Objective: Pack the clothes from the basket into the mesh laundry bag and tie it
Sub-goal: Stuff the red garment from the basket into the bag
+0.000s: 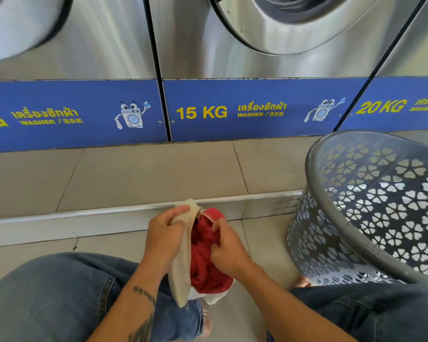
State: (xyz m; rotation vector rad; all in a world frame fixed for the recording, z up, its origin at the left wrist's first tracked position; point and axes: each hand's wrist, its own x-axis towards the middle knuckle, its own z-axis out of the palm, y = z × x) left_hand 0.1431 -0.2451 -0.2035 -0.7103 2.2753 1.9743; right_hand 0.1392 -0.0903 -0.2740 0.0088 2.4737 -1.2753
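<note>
A cream mesh laundry bag [182, 262] hangs between my knees with its mouth open toward me. My left hand [167, 233] grips the bag's upper left edge. Red clothing [204, 270] fills the bag's mouth, and my right hand [226, 248] has its fingers curled into the red fabric there. The grey plastic basket [371, 213] with flower-shaped cut-outs stands tilted on the floor to my right, its opening facing me; I see no clothes inside it.
A row of steel washing machines [257, 58] with blue panels [245, 112] stands in front, on a raised tiled step [146, 178]. My jeans-clad legs [59, 292] flank the bag on the tiled floor.
</note>
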